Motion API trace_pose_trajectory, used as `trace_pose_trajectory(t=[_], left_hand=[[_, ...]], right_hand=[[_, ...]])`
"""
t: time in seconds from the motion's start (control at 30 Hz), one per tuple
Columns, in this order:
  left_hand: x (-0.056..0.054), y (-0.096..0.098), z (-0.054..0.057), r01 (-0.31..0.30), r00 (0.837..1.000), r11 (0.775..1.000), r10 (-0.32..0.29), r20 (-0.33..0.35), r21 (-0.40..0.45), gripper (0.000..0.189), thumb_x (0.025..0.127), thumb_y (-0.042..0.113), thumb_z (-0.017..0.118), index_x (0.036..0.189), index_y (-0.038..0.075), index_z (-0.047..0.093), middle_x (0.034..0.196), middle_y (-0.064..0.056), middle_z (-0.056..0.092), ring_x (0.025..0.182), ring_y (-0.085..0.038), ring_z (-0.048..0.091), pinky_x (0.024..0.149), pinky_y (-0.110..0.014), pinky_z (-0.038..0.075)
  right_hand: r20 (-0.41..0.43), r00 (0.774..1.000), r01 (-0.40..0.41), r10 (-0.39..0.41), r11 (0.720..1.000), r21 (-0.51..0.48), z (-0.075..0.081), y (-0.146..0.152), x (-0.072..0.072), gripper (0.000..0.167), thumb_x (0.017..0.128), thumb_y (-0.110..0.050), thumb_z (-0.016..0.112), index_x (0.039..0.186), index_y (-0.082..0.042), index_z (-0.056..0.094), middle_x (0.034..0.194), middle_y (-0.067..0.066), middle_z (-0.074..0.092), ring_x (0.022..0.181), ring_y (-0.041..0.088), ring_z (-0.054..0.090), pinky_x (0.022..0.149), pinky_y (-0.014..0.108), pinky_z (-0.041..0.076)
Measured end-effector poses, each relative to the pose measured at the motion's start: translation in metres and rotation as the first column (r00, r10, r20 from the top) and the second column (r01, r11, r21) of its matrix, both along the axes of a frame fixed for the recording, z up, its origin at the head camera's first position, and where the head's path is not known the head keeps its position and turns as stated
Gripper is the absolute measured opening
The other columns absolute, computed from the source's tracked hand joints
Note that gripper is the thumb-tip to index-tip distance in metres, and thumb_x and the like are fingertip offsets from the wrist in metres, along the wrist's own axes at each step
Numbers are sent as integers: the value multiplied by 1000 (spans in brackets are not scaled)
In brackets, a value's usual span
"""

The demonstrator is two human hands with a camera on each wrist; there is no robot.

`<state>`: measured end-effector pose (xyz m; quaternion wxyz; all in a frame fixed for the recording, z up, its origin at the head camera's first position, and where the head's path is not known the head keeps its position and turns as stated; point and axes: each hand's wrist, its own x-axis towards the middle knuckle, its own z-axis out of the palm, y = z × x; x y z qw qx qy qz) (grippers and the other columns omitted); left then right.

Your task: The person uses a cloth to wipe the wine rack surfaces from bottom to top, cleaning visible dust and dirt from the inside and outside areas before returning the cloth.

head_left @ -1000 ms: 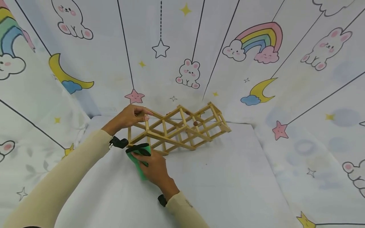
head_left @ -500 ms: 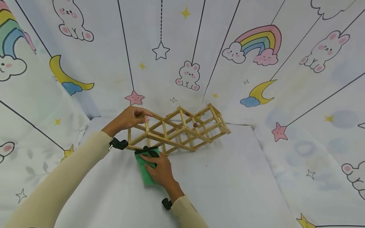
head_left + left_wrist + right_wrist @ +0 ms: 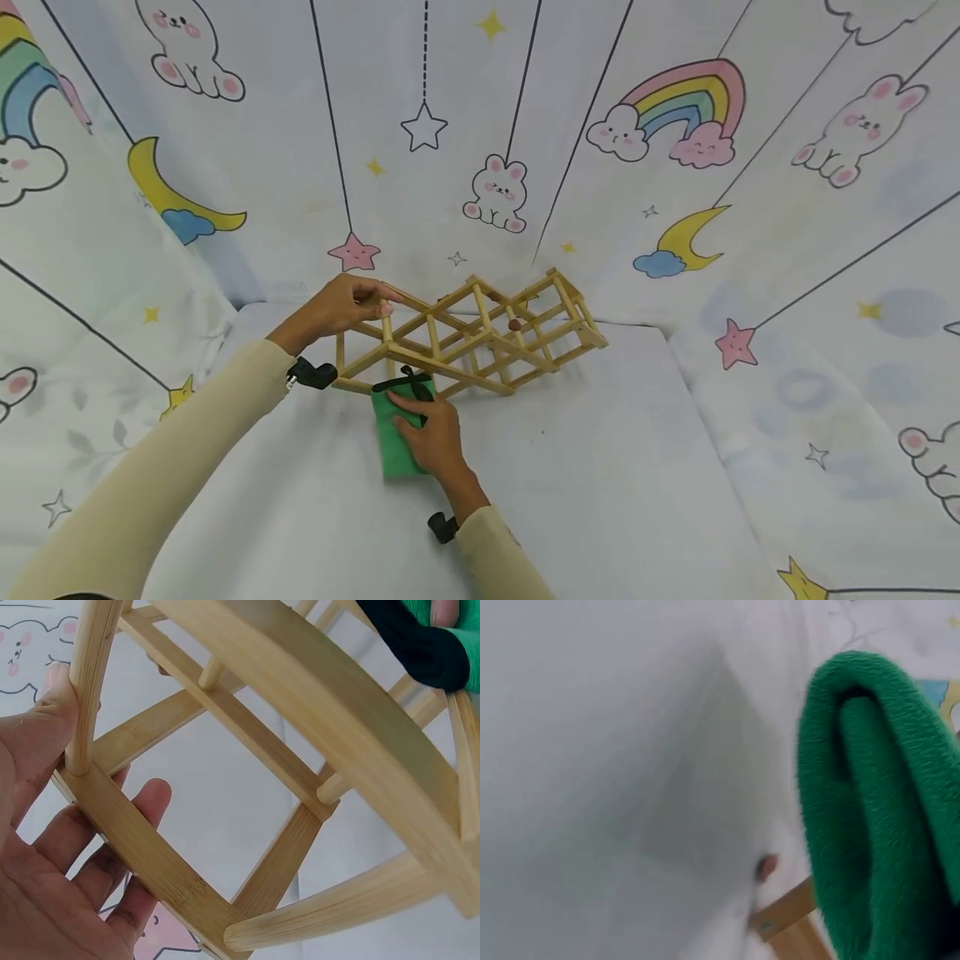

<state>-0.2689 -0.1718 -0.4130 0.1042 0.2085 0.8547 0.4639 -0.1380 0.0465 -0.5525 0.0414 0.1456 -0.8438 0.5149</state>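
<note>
A wooden lattice rack (image 3: pixel 450 372) of crossed slats and round dowels stands at the back of the table. At its upper left corner my left hand (image 3: pixel 341 307) grips a dowel; the left wrist view shows the thumb on that dowel (image 3: pixel 91 690) and the fingers behind a slat (image 3: pixel 161 855). My right hand (image 3: pixel 437 433) holds a folded green cloth (image 3: pixel 397 446) with a black band (image 3: pixel 390 384) along its upper edge, at the rack's lower front slat. Whether cloth and slat touch, I cannot tell. Fuzzy folds of the cloth (image 3: pixel 900 787) fill the right wrist view's right side.
The white tabletop (image 3: pixel 600 467) extends in front and to the right of the rack. Close behind rises a white backdrop (image 3: pixel 420 50) printed with rabbits, stars and rainbows. A small reddish-brown round piece (image 3: pixel 514 325) shows among the dowels.
My right hand has shifted rightward along the rack's lower front with the green cloth, which now hangs flatter and more upright. The left hand and the rack keep their places.
</note>
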Motion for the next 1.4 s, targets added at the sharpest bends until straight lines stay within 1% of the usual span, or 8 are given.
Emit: trace_pose_trajectory(t=[0.13, 0.27, 0.43, 0.57, 0.83, 1.03, 1.27, 1.4], left_hand=[[1, -1, 3, 0, 1000, 1000, 0, 1, -2, 34, 107, 23, 68, 135, 5, 73, 143, -19, 68, 135, -38, 62, 112, -60, 49], [2, -2, 4, 0, 1000, 1000, 0, 2, 0, 34, 107, 23, 68, 135, 5, 72, 144, -20, 67, 135, -39, 61, 112, -61, 48], [2, -2, 4, 0, 1000, 1000, 1, 10, -5, 34, 107, 25, 68, 135, 7, 73, 144, -19, 67, 137, -39, 60, 114, -61, 48], [2, -5, 2, -9, 1000, 1000, 9, -2, -23, 33, 107, 25, 67, 135, 8, 73, 144, -18, 68, 135, -37, 62, 112, -60, 49], [1, -2, 2, -6, 1000, 1000, 6, 3, -22, 33, 108, 26, 67, 135, 8, 73, 141, -18, 69, 131, -35, 64, 109, -56, 51], [3, 2, 2, -6, 1000, 1000, 6, 17, -14, 35, 108, 26, 67, 136, 6, 72, 143, -18, 68, 132, -36, 63, 109, -56, 51], [2, 3, 4, -13, 1000, 1000, 12, -16, -23, 31, 107, 26, 67, 133, 10, 75, 139, -17, 71, 126, -33, 67, 105, -52, 53], [1, 2, 3, -13, 1000, 999, 12, -12, -34, 31, 108, 27, 66, 134, 11, 74, 140, -17, 70, 127, -33, 66, 105, -51, 54]], right_hand=[[-200, 972, -110, 123, 991, 77, 9, -17, 3, 41, 96, -19, 82, 131, -36, 76, 140, 5, 70, 123, 17, 66, 92, 27, 57], [-292, 948, -83, 126, 984, 155, 15, -35, 4, 37, 98, -20, 80, 130, -38, 77, 131, 3, 71, 113, 13, 68, 84, 20, 54], [-126, 991, 73, -48, 977, 202, 1, -18, 8, 37, 95, -14, 79, 119, -41, 81, 135, 4, 72, 117, 23, 70, 90, 38, 59], [-47, 991, 130, -123, 971, 202, -17, 9, 10, 40, 93, -13, 80, 119, -43, 80, 134, 5, 73, 119, 27, 70, 94, 47, 58], [-264, 931, 216, -253, 963, -164, -19, 22, 4, 39, 94, -8, 81, 127, -28, 79, 136, 6, 69, 128, 23, 67, 105, 42, 58], [-48, 981, 189, -190, 982, -30, -24, 14, 10, 42, 92, -11, 82, 125, -37, 78, 135, 10, 72, 128, 27, 67, 103, 44, 58], [-221, 927, 259, -304, 943, -211, -21, 14, 5, 41, 93, -5, 80, 129, -25, 78, 132, 13, 68, 126, 28, 66, 103, 46, 58], [-92, 965, 230, -244, 963, -139, -24, 10, 2, 38, 94, -7, 80, 124, -30, 79, 128, 10, 71, 123, 25, 68, 102, 40, 58]])
